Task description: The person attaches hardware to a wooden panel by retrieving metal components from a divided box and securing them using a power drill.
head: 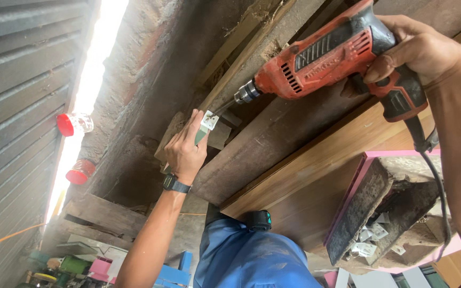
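Observation:
My right hand [420, 53] grips a red and black corded power drill [337, 56], its chuck [246, 93] pointing left toward a small white bracket [209, 120]. My left hand [185, 149], with a black watch on its wrist, presses that bracket against a dark wooden beam [262, 144]. A thin greenish piece sticks out under the bracket between the fingers. The drill bit reaches the bracket's face.
A pink-edged box [385, 213] at the lower right holds several white brackets. A person's blue clothing [246, 256] fills the bottom middle. Corrugated metal sheeting [12, 106] runs along the left, with two red-capped bottles [73, 124] by a bright gap. The drill's cord [438, 176] hangs down at right.

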